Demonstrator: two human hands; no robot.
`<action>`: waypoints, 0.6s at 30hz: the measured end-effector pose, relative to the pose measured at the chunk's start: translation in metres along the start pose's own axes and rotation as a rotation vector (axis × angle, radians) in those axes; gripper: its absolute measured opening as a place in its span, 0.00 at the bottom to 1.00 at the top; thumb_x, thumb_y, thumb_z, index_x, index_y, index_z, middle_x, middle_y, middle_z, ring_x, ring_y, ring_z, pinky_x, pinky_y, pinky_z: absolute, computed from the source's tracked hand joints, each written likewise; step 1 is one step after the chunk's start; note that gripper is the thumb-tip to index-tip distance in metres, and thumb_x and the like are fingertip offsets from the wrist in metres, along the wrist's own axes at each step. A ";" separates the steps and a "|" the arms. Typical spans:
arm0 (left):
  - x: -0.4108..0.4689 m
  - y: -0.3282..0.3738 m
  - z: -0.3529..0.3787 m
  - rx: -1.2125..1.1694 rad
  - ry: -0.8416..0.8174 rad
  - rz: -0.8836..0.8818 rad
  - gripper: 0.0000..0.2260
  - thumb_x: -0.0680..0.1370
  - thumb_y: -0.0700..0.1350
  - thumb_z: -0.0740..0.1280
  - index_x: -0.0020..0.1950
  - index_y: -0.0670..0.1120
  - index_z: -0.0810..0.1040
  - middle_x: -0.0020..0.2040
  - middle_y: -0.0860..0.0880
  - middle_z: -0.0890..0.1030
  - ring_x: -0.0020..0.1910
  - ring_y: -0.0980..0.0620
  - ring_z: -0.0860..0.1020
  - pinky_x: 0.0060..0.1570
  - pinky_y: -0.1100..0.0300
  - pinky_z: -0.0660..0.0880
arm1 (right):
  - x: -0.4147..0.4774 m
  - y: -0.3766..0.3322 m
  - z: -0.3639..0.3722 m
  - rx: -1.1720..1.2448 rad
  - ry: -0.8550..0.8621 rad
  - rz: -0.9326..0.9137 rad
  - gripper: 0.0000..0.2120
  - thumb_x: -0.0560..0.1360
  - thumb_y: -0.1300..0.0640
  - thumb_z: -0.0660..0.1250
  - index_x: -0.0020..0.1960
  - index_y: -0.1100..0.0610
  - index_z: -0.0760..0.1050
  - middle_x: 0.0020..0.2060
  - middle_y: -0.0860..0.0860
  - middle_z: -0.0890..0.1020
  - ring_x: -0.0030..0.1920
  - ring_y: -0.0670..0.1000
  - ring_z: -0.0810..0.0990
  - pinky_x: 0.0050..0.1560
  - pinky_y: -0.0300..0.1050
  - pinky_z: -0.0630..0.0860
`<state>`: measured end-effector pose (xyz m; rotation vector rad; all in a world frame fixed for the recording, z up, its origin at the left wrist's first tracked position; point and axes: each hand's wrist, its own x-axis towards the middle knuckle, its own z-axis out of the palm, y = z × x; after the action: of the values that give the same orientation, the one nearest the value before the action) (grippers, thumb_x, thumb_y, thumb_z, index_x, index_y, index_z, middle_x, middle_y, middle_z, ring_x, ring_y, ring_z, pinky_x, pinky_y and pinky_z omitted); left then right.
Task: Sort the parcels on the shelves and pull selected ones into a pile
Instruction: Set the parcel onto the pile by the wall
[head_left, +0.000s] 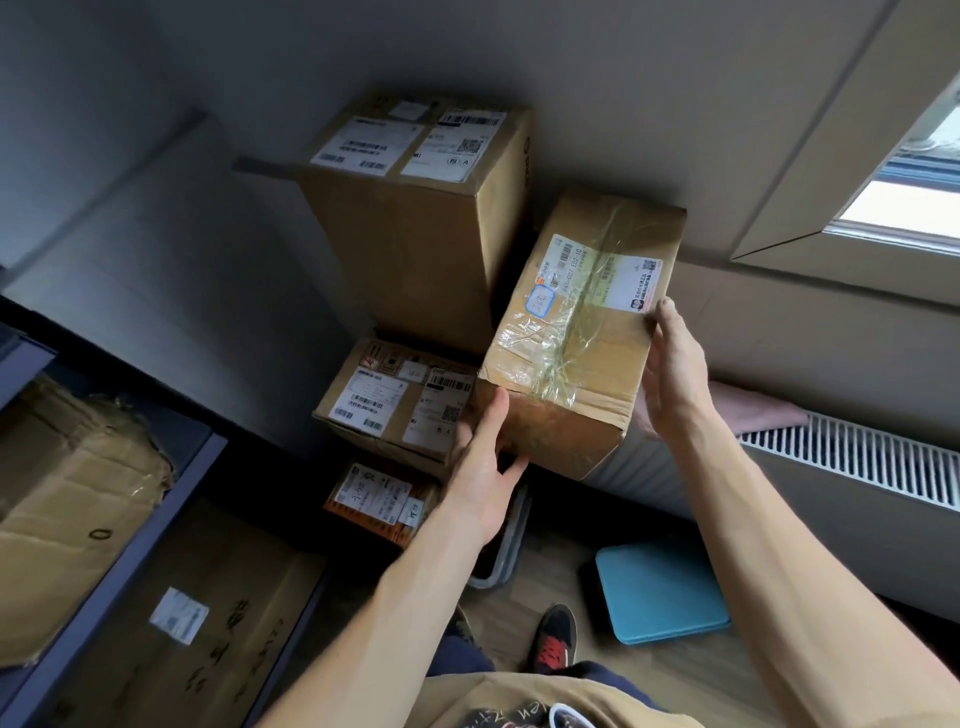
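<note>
Head view: parcel (582, 332) between the grips, left hand (485, 457) curled under its corner, right hand (675, 376) flat against its side.

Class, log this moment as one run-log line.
left hand: grips taped box lower corner | right hand: presses its right side | box: held beside stacked parcels

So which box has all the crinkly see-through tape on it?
The box held between the left hand and right hand, right of the stack; the stacked boxes look smooth.

Brown taped cardboard parcel (576, 332) with white label; orange parcel (376, 504); teal flat case (662, 592); red-and-black shoe (555, 642); white ribbed radiator (852, 457).
</note>
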<state>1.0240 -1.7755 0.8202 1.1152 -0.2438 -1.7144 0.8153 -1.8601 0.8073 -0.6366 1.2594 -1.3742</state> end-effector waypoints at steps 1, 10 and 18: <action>-0.004 0.000 -0.001 0.004 0.018 0.010 0.55 0.63 0.63 0.82 0.84 0.57 0.55 0.82 0.50 0.63 0.80 0.48 0.63 0.76 0.43 0.67 | -0.004 0.001 -0.001 -0.002 0.003 0.012 0.44 0.61 0.24 0.73 0.66 0.52 0.81 0.66 0.51 0.83 0.69 0.54 0.79 0.74 0.62 0.71; -0.056 -0.003 -0.026 0.108 0.110 -0.004 0.33 0.80 0.53 0.71 0.82 0.51 0.61 0.80 0.44 0.65 0.78 0.43 0.67 0.75 0.42 0.68 | -0.071 0.011 -0.005 -0.072 0.049 0.076 0.30 0.77 0.30 0.64 0.68 0.51 0.76 0.63 0.46 0.82 0.61 0.40 0.82 0.64 0.43 0.75; -0.108 0.012 -0.091 0.139 0.030 -0.011 0.28 0.83 0.54 0.66 0.81 0.49 0.64 0.80 0.43 0.65 0.76 0.45 0.69 0.74 0.45 0.71 | -0.153 0.044 0.013 -0.145 0.225 0.039 0.10 0.85 0.41 0.60 0.51 0.44 0.77 0.50 0.38 0.80 0.49 0.35 0.79 0.63 0.42 0.73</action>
<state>1.1057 -1.6612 0.8386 1.2447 -0.3422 -1.7099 0.8803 -1.7143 0.8132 -0.5635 1.5543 -1.3585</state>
